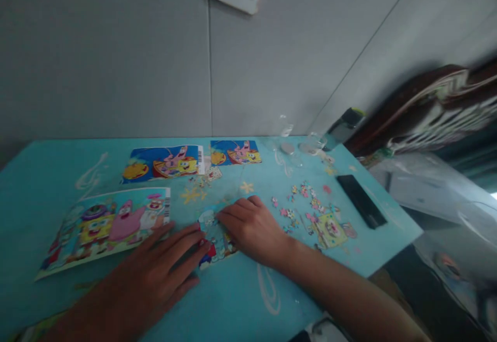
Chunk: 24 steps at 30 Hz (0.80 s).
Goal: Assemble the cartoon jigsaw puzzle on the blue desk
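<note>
A partly joined jigsaw puzzle [219, 246] with cartoon figures lies on the blue table between my hands. My left hand [166, 256] rests flat with its fingers stretched out, the fingertips at the puzzle's left edge. Over the puzzle's upper right side, my right hand [250, 225] is closed, its fingers curled down; whatever is under them is hidden. Loose jigsaw pieces [305, 192] are scattered to the right, around a yellow cartoon-face picture [330, 229]. A printed cartoon sheet [120, 223] lies beyond my left hand, partly covered by its fingers.
At the back are a blue cartoon sheet [166, 162] and a smaller matching picture [235, 152]. Clear containers [286, 125] stand near the wall. On the right lies a black oblong object [361, 201], close to the table edge. A dark bottle-like item [345, 124] is at the back corner.
</note>
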Available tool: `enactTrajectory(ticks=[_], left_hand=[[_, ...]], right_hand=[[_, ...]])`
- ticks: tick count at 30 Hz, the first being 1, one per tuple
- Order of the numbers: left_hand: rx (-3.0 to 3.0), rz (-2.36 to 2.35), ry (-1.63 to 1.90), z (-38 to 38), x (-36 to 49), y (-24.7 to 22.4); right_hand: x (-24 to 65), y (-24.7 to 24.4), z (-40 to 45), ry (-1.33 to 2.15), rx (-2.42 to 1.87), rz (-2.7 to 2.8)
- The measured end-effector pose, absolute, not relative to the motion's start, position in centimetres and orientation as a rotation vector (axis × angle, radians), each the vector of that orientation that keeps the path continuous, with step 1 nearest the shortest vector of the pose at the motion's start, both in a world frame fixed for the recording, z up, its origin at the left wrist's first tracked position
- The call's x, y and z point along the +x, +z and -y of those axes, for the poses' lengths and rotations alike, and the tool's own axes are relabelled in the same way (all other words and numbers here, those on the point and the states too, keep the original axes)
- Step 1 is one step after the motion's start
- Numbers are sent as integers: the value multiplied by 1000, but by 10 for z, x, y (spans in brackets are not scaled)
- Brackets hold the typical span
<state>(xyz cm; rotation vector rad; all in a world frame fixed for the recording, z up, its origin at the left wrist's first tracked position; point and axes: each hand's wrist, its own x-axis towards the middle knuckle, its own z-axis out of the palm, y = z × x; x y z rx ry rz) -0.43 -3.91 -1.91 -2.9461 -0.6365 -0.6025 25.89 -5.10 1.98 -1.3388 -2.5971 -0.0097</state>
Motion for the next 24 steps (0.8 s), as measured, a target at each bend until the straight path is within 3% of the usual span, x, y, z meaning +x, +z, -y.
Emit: enactTrajectory(ticks=[8,16,24], left_hand=[[-2952,572,-568,34,-14,-35],[-2990,730,-707,40,-8,-34],[-2898,485,-446,27,-19,-28]], right_hand=[[262,12,42,48,-1267,2591],[265,23,49,-137,-1224,2692],[257,27,58,-79,-1266,2680]])
